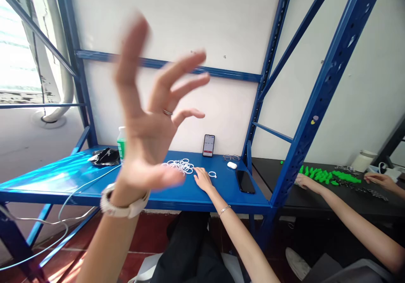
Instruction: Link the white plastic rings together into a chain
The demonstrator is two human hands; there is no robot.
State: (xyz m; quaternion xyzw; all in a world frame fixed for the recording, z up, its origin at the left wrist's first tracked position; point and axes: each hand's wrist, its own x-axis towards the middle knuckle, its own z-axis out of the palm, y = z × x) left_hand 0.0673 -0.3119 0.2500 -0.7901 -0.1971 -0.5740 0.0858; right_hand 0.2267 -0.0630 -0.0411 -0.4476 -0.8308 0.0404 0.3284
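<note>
The rings (pixel 183 165) look smooth plastic, the tabletop (pixel 183 192) glossy painted metal.

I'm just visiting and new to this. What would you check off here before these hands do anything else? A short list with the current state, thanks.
1. Left hand free: ok; raised and open, with nothing visible in it.
2. Right hand down at the blue table: ok; it is beside the pile of white rings.
3. Right hand touching the pile: cannot tell; its tips are very close to it.
4. All rings together: not ok; a loose white ring lies apart, to the right of that hand.
5. Upright phone readable: cannot tell; its screen is lit, but the digits are too small.
</note>
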